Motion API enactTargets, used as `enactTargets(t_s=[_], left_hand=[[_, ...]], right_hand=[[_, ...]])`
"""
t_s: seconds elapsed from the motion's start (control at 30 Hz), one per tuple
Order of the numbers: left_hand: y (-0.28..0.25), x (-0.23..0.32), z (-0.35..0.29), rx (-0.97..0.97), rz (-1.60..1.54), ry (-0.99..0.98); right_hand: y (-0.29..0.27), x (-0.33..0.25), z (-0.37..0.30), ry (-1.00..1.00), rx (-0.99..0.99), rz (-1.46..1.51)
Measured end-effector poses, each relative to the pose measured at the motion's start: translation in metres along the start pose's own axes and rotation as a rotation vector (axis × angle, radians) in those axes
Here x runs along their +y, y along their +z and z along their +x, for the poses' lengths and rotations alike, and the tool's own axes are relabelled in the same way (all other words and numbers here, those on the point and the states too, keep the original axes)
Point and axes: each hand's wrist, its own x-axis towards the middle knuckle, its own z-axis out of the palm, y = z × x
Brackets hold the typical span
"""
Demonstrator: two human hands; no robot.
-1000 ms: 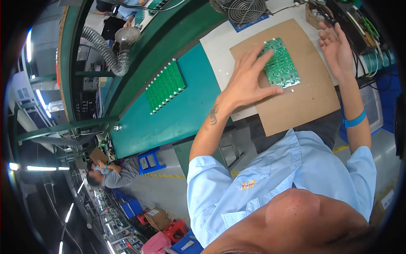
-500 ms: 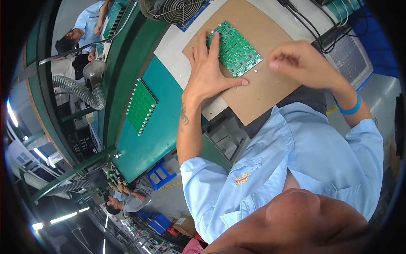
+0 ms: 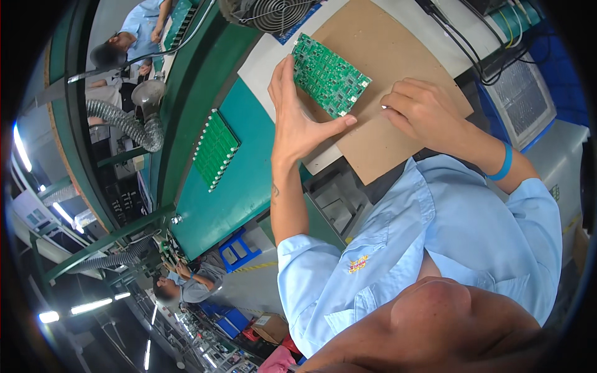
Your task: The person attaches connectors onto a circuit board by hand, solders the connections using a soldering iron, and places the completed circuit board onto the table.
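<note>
My left hand (image 3: 295, 121) grips a green printed circuit board (image 3: 329, 74) by its edges, thumb at the near corner and fingers along the left side. The board is tilted and raised off a brown cardboard sheet (image 3: 388, 146). Many small components cover its face, with white connectors along its edges. To the right of the board, my right hand (image 3: 426, 112) is closed in a pinch. A tiny white part (image 3: 384, 107) shows at its fingertips, too small to make out fully. The two hands are apart.
On the green mat to the left lies another green board panel (image 3: 216, 149) with white pieces along its edges. A fan (image 3: 277, 13) stands at the back, and black cables (image 3: 460, 46) run at the far right. Co-workers sit at the left, near a flexible duct (image 3: 121, 121).
My left hand has lifted and tilted the board off the cardboard. My right hand has come down and closed its fingers near where a small white part lay.
</note>
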Motion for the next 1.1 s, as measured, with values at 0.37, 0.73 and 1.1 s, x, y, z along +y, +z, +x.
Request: enactTargets(t_s=[0.37, 0.73, 1.1], left_hand=[[0.013, 0.026, -0.036, 0.037, -1.568, -0.191], [0.041, 0.039, -0.046, -0.014, -1.808, -0.245], [0.047, 0.043, -0.051, -0.037, -1.833, -0.336]], right_hand=[[-0.03, -0.012, 0.036, 0.217, 0.028, 0.584], [-0.026, -0.053, 0.094, -0.15, 0.29, 0.663], [-0.016, -0.055, 0.108, -0.27, 0.243, 0.576]])
